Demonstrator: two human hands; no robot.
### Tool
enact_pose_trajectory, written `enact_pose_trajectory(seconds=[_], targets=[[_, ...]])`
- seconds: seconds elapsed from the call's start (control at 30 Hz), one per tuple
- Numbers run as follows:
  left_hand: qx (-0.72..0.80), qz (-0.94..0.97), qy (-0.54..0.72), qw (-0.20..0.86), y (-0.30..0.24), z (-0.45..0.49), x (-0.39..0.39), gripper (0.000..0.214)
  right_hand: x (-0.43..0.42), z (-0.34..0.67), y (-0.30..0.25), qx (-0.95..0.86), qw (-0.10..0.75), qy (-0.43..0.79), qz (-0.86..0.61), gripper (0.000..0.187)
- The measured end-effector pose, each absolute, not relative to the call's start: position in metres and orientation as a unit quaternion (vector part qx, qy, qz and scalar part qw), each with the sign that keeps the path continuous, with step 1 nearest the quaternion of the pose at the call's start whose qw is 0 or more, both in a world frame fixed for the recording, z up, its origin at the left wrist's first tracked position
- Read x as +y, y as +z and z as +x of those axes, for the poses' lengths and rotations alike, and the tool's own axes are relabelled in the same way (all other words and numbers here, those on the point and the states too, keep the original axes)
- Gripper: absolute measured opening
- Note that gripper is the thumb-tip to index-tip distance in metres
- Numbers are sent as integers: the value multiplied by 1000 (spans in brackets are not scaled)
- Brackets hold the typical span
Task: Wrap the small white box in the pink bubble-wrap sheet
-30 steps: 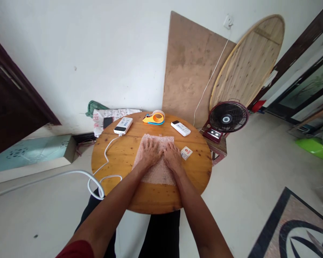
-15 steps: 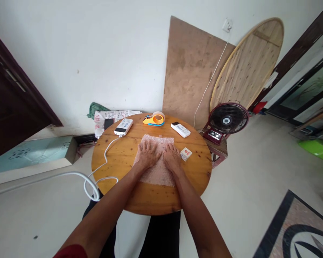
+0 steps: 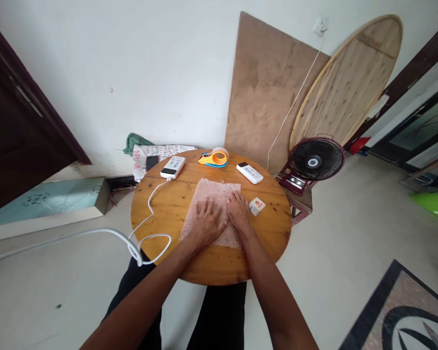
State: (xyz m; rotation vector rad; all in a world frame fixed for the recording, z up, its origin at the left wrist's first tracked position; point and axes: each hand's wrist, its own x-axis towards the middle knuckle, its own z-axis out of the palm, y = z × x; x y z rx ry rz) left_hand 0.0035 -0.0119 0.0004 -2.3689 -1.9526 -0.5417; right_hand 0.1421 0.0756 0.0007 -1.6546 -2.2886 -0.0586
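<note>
A sheet of pinkish bubble wrap (image 3: 213, 188) lies flat on the round wooden table (image 3: 190, 270). My left hand (image 3: 206, 223) rests palm down on its left and middle part, fingers spread. On its right part my right hand (image 3: 238, 210) also lies flat, fingers stretched out and closer together. Just right of that hand is a small white box (image 3: 257, 206) with red print. Beyond the wrap sit an orange tape dispenser (image 3: 214, 158), a white power bank (image 3: 249, 172), and a second white power bank (image 3: 173, 167) with a cable plugged in.
The white cable (image 3: 109, 230) loops over the table's left edge and runs off left. A dark red fan (image 3: 313, 162) stands on a stool (image 3: 299, 201) to the right. A brown board (image 3: 268, 82) and a round wooden panel (image 3: 350, 73) lean on the wall.
My left hand has slid down over the bubble wrap, toward me. My right hand stays at nearly the same place on it. The whole view has shifted slightly.
</note>
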Motion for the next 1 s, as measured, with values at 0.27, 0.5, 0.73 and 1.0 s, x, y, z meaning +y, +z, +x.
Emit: enact_pose_trajectory(seconds=[0.27, 0.5, 0.73, 1.0], targets=[[-626, -758, -184, 4, -4, 3, -10, 73, 71, 146, 12, -803, 205, 0, -560, 40], [-626, -757, -188, 4, -6, 3, -9, 76, 63, 166, 37, -782, 300, -20, -546, 37], [-627, -756, -187, -8, -4, 4, -9, 76, 57, 208, 50, -738, 156, 30, -656, 65], [-629, -754, -189, -21, -5, 4, -9, 76, 45, 229, 69, -680, 301, 196, -639, 34]])
